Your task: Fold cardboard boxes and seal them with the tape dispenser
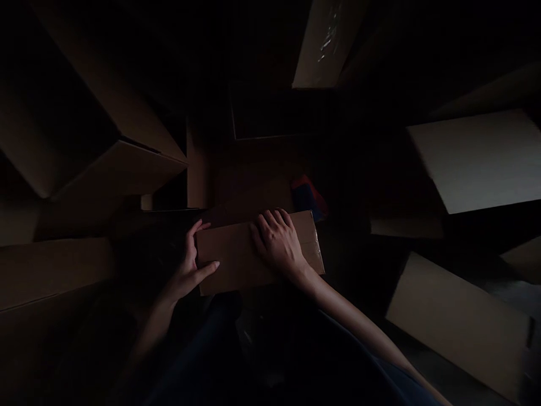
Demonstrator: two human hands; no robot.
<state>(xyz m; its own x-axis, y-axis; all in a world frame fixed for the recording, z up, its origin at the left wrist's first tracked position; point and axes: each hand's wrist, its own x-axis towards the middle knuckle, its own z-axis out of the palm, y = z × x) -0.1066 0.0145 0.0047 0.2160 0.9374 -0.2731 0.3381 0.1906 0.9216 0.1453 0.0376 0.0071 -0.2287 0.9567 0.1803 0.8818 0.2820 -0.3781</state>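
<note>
In the dim light, a small brown cardboard box (234,254) lies in front of my body, with shiny tape at its right end. My left hand (196,262) is closed around the box's left end, thumb on the top face and fingers at the far corner. Across the top, right of the middle, rests my right hand (279,242); its fingers bend over the far edge and the fingertips are hidden. A red and blue object (310,197), its kind unclear in the dark, sits just beyond the box's right end.
Large cardboard boxes (122,169) stand at the left, one with its flaps up. More boxes (460,321) lie at the right, including a paler one (482,160). A taped carton (325,45) stands at the far side. Much of the surroundings is too dark to make out.
</note>
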